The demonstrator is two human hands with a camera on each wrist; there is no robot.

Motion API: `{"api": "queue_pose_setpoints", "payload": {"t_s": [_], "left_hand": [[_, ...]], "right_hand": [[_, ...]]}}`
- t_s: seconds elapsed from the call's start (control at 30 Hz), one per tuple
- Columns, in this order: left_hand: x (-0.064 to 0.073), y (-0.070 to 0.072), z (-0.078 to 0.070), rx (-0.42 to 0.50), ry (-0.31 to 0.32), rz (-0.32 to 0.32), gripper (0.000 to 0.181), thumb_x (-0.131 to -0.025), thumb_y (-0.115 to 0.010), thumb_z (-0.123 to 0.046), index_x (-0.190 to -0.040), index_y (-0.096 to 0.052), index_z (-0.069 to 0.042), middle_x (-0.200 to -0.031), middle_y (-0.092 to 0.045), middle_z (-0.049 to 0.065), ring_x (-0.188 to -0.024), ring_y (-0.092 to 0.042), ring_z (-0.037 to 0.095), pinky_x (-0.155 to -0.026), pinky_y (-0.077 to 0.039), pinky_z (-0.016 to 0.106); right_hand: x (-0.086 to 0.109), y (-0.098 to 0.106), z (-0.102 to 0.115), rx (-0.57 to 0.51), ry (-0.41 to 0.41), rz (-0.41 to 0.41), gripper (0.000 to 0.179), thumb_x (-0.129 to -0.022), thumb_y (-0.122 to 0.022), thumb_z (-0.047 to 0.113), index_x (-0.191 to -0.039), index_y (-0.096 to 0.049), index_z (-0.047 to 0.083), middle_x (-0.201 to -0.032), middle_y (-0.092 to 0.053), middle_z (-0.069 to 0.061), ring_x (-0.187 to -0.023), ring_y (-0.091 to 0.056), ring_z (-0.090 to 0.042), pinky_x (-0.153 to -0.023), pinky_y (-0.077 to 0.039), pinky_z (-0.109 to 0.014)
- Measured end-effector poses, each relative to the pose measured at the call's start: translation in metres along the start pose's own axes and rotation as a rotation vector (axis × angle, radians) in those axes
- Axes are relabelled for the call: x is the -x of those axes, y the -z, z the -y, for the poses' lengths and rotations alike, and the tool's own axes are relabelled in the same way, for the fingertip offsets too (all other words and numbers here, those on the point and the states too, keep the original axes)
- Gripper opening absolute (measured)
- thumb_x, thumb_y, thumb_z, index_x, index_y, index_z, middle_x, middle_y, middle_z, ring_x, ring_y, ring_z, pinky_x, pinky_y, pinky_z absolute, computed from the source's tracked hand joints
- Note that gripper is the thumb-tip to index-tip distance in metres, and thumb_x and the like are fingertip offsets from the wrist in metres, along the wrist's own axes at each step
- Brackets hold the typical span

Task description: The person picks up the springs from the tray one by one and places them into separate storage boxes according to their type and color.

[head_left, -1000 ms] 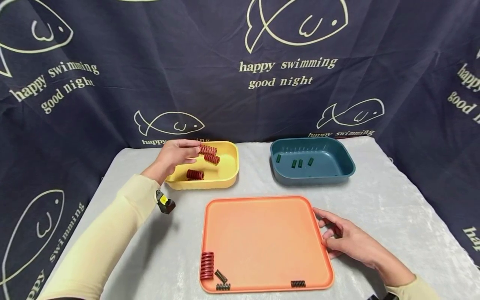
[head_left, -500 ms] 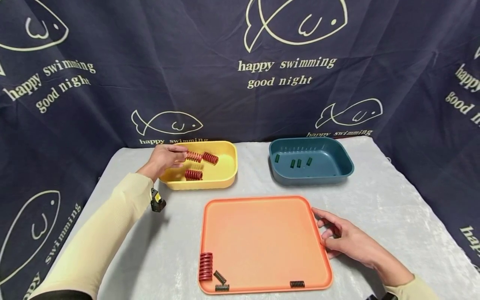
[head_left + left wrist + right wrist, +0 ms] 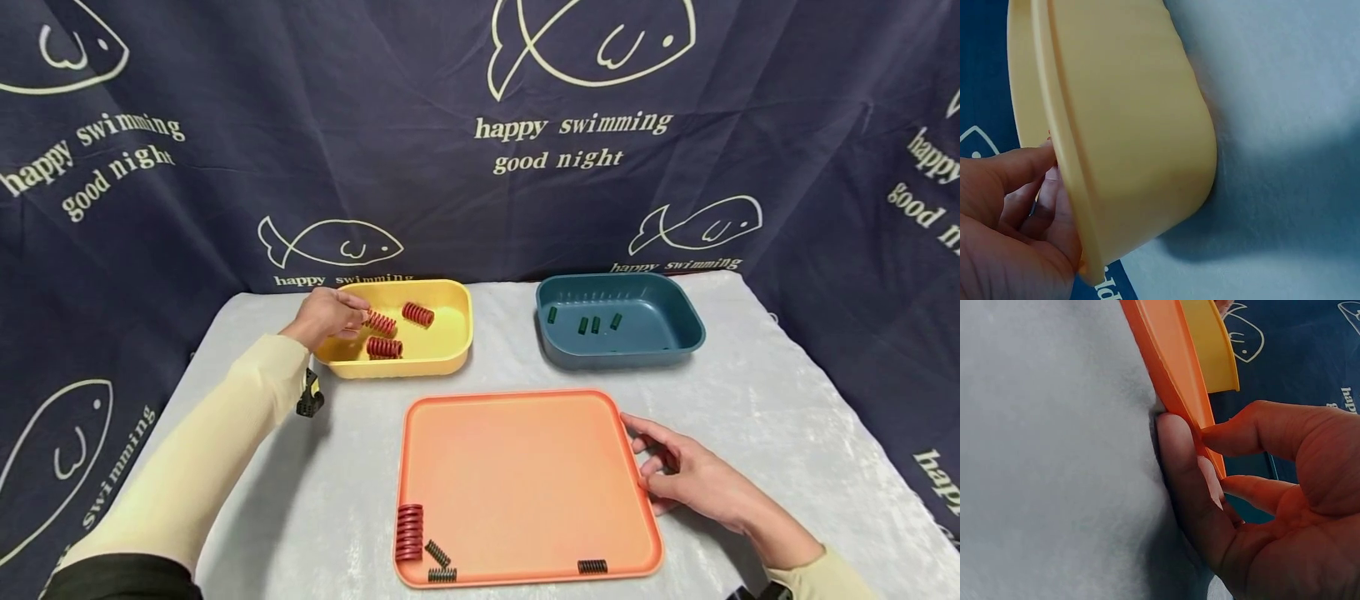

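In the head view my left hand [image 3: 330,315] reaches over the left end of the yellow bin [image 3: 442,365], its fingers pinching one end of a red coil spring [image 3: 381,322]. Two more red springs, one in front [image 3: 385,347] and one to the right [image 3: 417,313], lie in that bin. The left wrist view has the hand [image 3: 1016,212] at the bin's rim, the wall hiding nearly all of the spring. My right hand [image 3: 693,479] holds the right edge of the orange tray [image 3: 525,467]; in the right wrist view, thumb and fingers lie along its rim.
On the tray, a large red spring [image 3: 409,532] stands by the left edge. Small dark springs lie front left [image 3: 442,575], just behind it [image 3: 437,553], and front right [image 3: 592,567]. Several small green springs [image 3: 596,325] lie in the blue bin [image 3: 622,361]. Patterned dark cloth [image 3: 450,167] hangs behind.
My left hand has moved left and lower with the red spring, down into the yellow bin. My right hand stays at the tray's edge.
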State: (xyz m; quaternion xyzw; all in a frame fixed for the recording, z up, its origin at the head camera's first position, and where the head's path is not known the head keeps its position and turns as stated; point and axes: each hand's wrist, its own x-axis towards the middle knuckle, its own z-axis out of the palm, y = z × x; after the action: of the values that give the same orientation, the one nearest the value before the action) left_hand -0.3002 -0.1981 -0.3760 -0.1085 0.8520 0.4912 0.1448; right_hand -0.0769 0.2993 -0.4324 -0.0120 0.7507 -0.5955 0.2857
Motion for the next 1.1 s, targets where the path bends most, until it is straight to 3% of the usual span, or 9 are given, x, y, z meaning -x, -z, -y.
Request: {"api": "queue_pose_setpoints", "payload": {"t_s": [0.27, 0.47, 0.57, 0.67, 0.77, 0.87, 0.97, 1.1], "left_hand": [[-0.005, -0.001, -0.005, -0.084, 0.011, -0.006, 0.029, -0.094, -0.067, 0.008, -0.123, -0.068, 0.010, -0.107, -0.072, 0.021, -0.076, -0.070, 0.020, -0.077, -0.065, 0.037], [-0.001, 0.000, -0.008, -0.107, 0.021, 0.055, 0.032, -0.093, -0.063, 0.011, -0.125, -0.063, 0.014, -0.081, -0.068, 0.010, -0.065, -0.070, 0.019, -0.074, -0.065, 0.039], [0.002, 0.000, -0.009, -0.105, 0.034, 0.083, 0.034, -0.095, -0.062, 0.009, -0.129, -0.060, 0.015, -0.075, -0.065, 0.006, -0.064, -0.069, 0.017, -0.075, -0.065, 0.039], [0.005, 0.001, -0.009, -0.096, 0.026, 0.096, 0.038, -0.097, -0.062, 0.005, -0.133, -0.057, 0.015, -0.090, -0.067, 0.012, -0.072, -0.069, 0.020, -0.075, -0.065, 0.038], [0.009, 0.003, -0.011, -0.086, 0.011, 0.109, 0.042, -0.100, -0.060, 0.000, -0.139, -0.053, 0.013, -0.119, -0.065, 0.023, -0.098, -0.069, 0.031, -0.080, -0.064, 0.039], [0.013, 0.006, -0.014, -0.054, -0.012, 0.131, 0.045, -0.103, -0.057, -0.003, -0.145, -0.049, 0.011, -0.143, -0.053, 0.027, -0.122, -0.059, 0.039, -0.087, -0.062, 0.041], [0.019, 0.009, -0.019, 0.003, -0.034, 0.150, 0.047, -0.105, -0.057, -0.005, -0.148, -0.047, 0.008, -0.149, -0.049, 0.027, -0.132, -0.052, 0.042, -0.091, -0.060, 0.043], [0.029, 0.010, -0.025, 0.070, -0.078, 0.176, 0.048, -0.103, -0.061, -0.008, -0.149, -0.050, 0.004, -0.144, -0.055, 0.023, -0.133, -0.053, 0.040, -0.090, -0.061, 0.044]], "right_hand": [[0.001, 0.000, 0.000, -0.004, -0.009, -0.009, 0.083, -0.094, -0.067, -0.005, -0.164, -0.023, 0.006, -0.131, -0.037, -0.024, -0.095, -0.057, -0.028, -0.069, -0.064, -0.045], [0.001, -0.001, -0.001, -0.005, -0.005, -0.006, 0.084, -0.094, -0.067, -0.005, -0.164, -0.023, 0.006, -0.132, -0.037, -0.025, -0.095, -0.058, -0.028, -0.069, -0.064, -0.046], [0.001, -0.001, -0.001, -0.010, -0.006, -0.002, 0.084, -0.094, -0.067, -0.005, -0.164, -0.022, 0.006, -0.132, -0.037, -0.025, -0.095, -0.058, -0.028, -0.070, -0.064, -0.046], [0.001, -0.001, -0.001, -0.008, -0.004, -0.004, 0.084, -0.093, -0.067, -0.005, -0.164, -0.023, 0.006, -0.133, -0.037, -0.025, -0.096, -0.058, -0.028, -0.070, -0.064, -0.047], [0.002, -0.001, -0.001, -0.004, -0.002, -0.008, 0.084, -0.093, -0.067, -0.005, -0.164, -0.023, 0.006, -0.132, -0.037, -0.025, -0.096, -0.058, -0.028, -0.070, -0.064, -0.047], [0.001, -0.001, -0.001, -0.004, -0.002, -0.012, 0.084, -0.093, -0.068, -0.004, -0.164, -0.023, 0.006, -0.133, -0.037, -0.025, -0.096, -0.057, -0.028, -0.070, -0.064, -0.047], [0.001, -0.001, -0.001, -0.006, 0.001, -0.014, 0.084, -0.094, -0.068, -0.003, -0.164, -0.023, 0.006, -0.133, -0.037, -0.025, -0.097, -0.057, -0.028, -0.070, -0.064, -0.047], [0.001, -0.001, -0.001, -0.005, 0.006, -0.012, 0.083, -0.094, -0.068, -0.003, -0.164, -0.023, 0.006, -0.134, -0.037, -0.026, -0.097, -0.058, -0.028, -0.070, -0.064, -0.046]]}}
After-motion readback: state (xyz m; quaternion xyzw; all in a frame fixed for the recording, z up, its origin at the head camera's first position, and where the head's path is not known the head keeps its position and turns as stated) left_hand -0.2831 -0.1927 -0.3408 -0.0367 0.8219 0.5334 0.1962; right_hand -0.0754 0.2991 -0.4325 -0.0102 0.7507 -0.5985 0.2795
